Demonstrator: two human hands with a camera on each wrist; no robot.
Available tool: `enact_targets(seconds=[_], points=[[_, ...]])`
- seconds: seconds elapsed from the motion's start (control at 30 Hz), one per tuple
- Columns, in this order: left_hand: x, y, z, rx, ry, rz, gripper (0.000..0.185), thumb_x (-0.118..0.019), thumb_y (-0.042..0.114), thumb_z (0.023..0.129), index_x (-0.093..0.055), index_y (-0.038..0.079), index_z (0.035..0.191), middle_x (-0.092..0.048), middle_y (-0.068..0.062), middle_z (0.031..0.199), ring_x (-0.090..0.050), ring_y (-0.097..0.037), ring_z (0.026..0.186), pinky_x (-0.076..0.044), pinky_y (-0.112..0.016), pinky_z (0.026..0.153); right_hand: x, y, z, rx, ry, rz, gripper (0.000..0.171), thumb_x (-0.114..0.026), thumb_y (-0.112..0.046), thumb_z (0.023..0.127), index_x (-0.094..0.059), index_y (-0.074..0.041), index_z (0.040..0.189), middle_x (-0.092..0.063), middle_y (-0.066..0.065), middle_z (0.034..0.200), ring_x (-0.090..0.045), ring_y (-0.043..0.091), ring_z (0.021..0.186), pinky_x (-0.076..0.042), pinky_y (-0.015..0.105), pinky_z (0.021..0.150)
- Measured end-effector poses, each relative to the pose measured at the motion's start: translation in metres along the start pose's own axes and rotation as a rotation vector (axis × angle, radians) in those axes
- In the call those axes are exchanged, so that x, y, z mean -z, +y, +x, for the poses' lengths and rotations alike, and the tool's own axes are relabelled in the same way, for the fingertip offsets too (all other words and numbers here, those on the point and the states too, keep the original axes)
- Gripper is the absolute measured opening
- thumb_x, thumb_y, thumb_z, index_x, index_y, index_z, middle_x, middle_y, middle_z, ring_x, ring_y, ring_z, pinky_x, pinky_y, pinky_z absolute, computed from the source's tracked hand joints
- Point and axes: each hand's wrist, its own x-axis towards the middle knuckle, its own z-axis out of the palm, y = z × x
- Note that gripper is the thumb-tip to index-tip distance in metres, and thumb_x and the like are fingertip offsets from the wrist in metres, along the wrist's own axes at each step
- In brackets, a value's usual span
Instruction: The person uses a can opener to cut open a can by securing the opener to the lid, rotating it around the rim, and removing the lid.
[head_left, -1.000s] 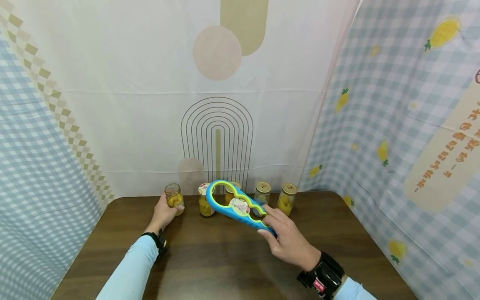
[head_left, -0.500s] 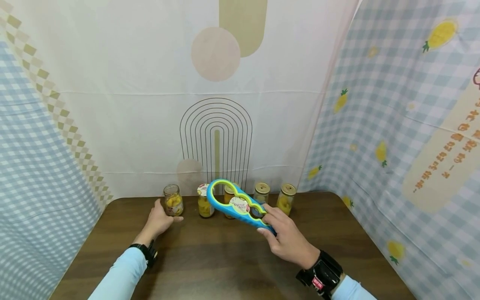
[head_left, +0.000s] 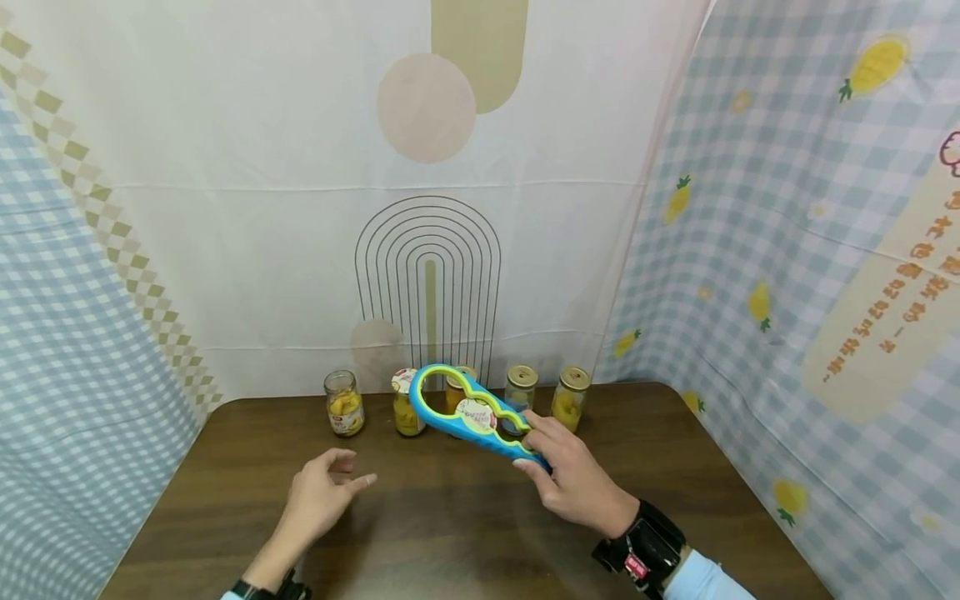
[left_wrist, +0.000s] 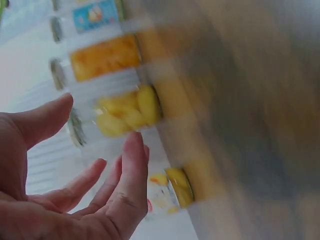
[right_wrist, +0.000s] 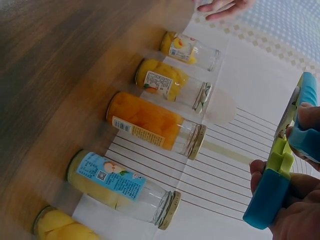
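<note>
A person's right hand [head_left: 573, 479] grips the narrow end of a blue and green jar opener [head_left: 468, 410], fingers curled round the handle, holding it tilted above a dark wooden worktop [head_left: 450, 533]; a printed lid sits caught in one of its middle rings. The left hand [head_left: 318, 496], at about eight o'clock from the opener, hovers low over the worktop with fingers relaxed and spread, holding nothing. Five glass jars stand in a row along the far edge at twelve o'clock. The leftmost jar [head_left: 344, 403] has no lid and holds yellow fruit pieces. The next jar [head_left: 406, 404] wears a printed lid, and the three jars further right carry gold lids, all with yellow or orange fruit inside. To work the opener well, it seems wise to steady a jar at its base and seat the matching ring level on the lid.
</note>
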Motion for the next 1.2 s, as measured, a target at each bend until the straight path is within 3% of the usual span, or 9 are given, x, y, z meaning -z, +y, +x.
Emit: enact_targets(seconds=[0.17, 0.33, 0.63, 0.93, 1.2], points=[[-0.006, 0.008, -0.024, -0.02, 0.023, -0.079, 0.056, -0.089, 0.034, 0.088, -0.071, 0.002, 0.13, -0.076, -0.019, 0.122, -0.077, -0.029, 0.103, -0.064, -0.038, 0.08, 0.0, 0.0, 0.0, -0.011, -0.021, 0.005, 0.009, -0.075, -0.017, 0.101, -0.066, -0.017, 0.102, -0.061, 0.024, 0.15, -0.06, 0.04, 0.14, -0.061, 0.053, 0.097], [-0.009, 0.015, -0.035, -0.034, 0.033, -0.121, 0.054, -0.091, 0.033, 0.086, -0.072, 0.003, 0.127, -0.077, -0.017, 0.121, -0.077, -0.029, 0.105, -0.063, -0.035, 0.079, 0.001, 0.0, -0.001, -0.007, -0.017, 0.003, 0.008, -0.074, -0.016, 0.102, -0.066, -0.017, 0.102, -0.063, 0.021, 0.149, -0.06, 0.041, 0.14, -0.06, 0.051, 0.093], [-0.011, 0.019, -0.04, -0.056, 0.038, -0.145, 0.047, -0.09, 0.03, 0.087, -0.074, 0.005, 0.124, -0.078, -0.015, 0.12, -0.077, -0.027, 0.105, -0.061, -0.028, 0.076, -0.001, 0.0, -0.002, -0.009, -0.026, 0.004, 0.007, -0.073, -0.018, 0.102, -0.066, -0.018, 0.102, -0.062, 0.022, 0.15, -0.06, 0.041, 0.141, -0.061, 0.054, 0.097], [-0.023, 0.023, -0.043, -0.087, 0.015, -0.168, 0.041, -0.087, 0.02, 0.09, -0.073, 0.003, 0.124, -0.077, -0.015, 0.119, -0.076, -0.027, 0.106, -0.064, -0.043, 0.092, 0.0, -0.002, 0.0, 0.003, -0.032, 0.01, 0.005, -0.071, -0.021, 0.104, -0.067, -0.017, 0.103, -0.063, 0.022, 0.149, -0.06, 0.042, 0.14, -0.06, 0.055, 0.096], [-0.036, 0.032, -0.046, -0.101, 0.002, -0.25, 0.035, -0.086, 0.021, 0.091, -0.075, 0.004, 0.12, -0.078, -0.012, 0.115, -0.074, -0.021, 0.104, -0.064, -0.04, 0.092, -0.004, -0.005, 0.009, 0.051, -0.027, 0.015, 0.006, -0.071, -0.02, 0.104, -0.067, -0.016, 0.102, -0.071, 0.014, 0.133, -0.06, 0.041, 0.14, -0.059, 0.057, 0.1]])
